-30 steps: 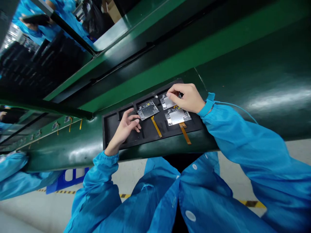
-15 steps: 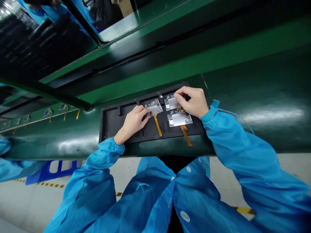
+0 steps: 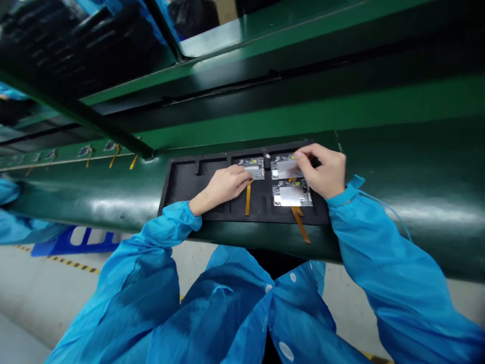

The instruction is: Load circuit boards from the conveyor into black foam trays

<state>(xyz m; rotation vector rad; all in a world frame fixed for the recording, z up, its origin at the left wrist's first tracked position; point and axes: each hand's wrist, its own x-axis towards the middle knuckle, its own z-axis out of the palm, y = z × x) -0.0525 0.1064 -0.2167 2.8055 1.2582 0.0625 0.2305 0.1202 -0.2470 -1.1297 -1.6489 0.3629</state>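
Note:
Three circuit boards with silver shields and orange ribbon cables are at a black compartment tray (image 3: 197, 199). My left hand (image 3: 227, 185) has its fingers closed at the lower left edge of the middle circuit board (image 3: 255, 169), whose orange ribbon cable (image 3: 247, 199) hangs down over the tray. My right hand (image 3: 325, 169) pinches at the right end of the upper right circuit board (image 3: 284, 168); its fingertips cover that corner. Below it lies the lower right circuit board (image 3: 291, 194), its ribbon cable (image 3: 302, 227) reaching past the tray's front edge.
The tray sits on a green bench (image 3: 132, 202) with a rounded front edge. A green post (image 3: 102, 124) rises left of the tray. Several more boards with ribbon cables (image 3: 113, 154) lie along the bench at far left. A co-worker's blue sleeve (image 3: 22, 222) shows at the left edge.
The middle board has gone from tilted to nearly straight in its upper compartment, my left hand still on it. My right hand stays at the upper right board. The whole view has shifted.

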